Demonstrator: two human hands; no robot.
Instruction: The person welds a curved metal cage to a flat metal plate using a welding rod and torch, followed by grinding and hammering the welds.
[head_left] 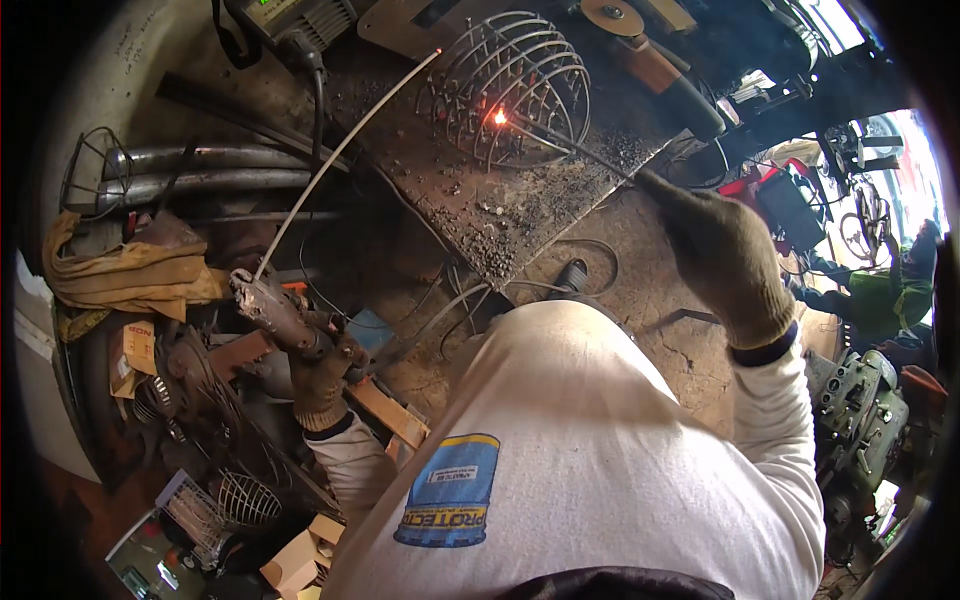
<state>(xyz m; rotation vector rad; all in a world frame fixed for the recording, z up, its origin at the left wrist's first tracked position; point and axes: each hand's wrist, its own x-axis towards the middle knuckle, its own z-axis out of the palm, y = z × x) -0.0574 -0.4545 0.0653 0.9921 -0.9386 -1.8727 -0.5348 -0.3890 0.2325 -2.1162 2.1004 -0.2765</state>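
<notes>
White sleeves reach forward from the torso. Gloved left hand (325, 365) grips an electrode holder (270, 310), its long welding rod (340, 155) slanting up-right toward the wire cage (515, 85). Gloved right hand (725, 255) is clenched around a thin rod (570, 145) pointing up-left, its tip glowing at the cage on the metal plate (500, 215).

A welding workshop: scorched steel bench (500, 215), angle grinder (640, 50), scrap pipes (210, 170).
</notes>
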